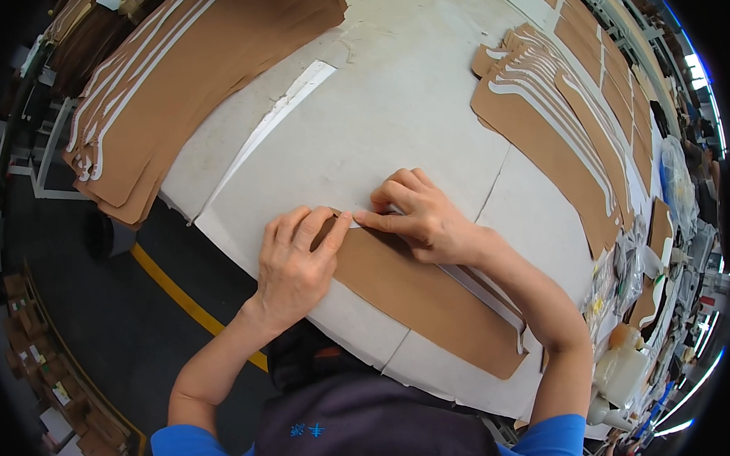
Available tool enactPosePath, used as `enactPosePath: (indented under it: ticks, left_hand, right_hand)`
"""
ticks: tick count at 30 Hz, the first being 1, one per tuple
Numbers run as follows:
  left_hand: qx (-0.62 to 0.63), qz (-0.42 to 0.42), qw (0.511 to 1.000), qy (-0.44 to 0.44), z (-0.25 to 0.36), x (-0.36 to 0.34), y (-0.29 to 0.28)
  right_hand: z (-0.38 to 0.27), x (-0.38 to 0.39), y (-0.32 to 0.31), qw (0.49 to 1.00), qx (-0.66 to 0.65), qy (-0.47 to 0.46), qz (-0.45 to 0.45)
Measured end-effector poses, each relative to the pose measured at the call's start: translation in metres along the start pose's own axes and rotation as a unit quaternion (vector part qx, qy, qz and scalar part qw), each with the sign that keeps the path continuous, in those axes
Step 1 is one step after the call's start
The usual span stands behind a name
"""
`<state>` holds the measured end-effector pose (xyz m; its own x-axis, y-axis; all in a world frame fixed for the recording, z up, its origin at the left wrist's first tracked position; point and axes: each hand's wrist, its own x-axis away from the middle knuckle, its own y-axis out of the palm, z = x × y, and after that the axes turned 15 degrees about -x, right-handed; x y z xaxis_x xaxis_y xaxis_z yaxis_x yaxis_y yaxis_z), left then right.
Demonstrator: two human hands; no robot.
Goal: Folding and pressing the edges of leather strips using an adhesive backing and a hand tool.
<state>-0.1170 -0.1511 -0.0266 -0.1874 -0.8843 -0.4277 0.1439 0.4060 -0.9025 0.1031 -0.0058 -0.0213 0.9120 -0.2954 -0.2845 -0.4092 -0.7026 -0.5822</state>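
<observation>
Pinching the white-edged brown panel [433, 302], the left hand [295, 259] and right hand [430, 215] nearly meet. Each grip is narrow, holding the panel's end.

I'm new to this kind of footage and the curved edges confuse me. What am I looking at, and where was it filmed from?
There is no machine here: each grip is a bare human hand. The single picture comes from a wide fisheye camera worn on the head, looking down, so straight edges bend toward the rim.

The left grip and right grip come together at the left end of a flat brown piece with a white strip along its far side. Both touch it; whether they pinch or press is hard to tell.

The piece lies on a pale table. Farther off lie similar brown pieces: a stack on the left, an overlapping group on the right.
</observation>
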Motion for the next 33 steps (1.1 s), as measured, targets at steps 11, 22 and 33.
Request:
enactPosePath:
  ticks: [11,22,33]
  left_hand:
    - [0.184,-0.074,0.974,-0.112,-0.022,-0.026,-0.001]
    - [-0.023,0.106,0.992,-0.070,-0.036,-0.101,0.005]
    - [0.216,-0.060,0.947,0.230,0.180,-0.025,0.016]
  right_hand:
    - [-0.052,0.062,-0.007,0.938,-0.145,0.197,0.245]
    - [-0.151,0.293,0.008,0.746,0.239,0.467,0.411]
    - [-0.159,0.247,0.015,0.888,0.096,0.353,0.277]
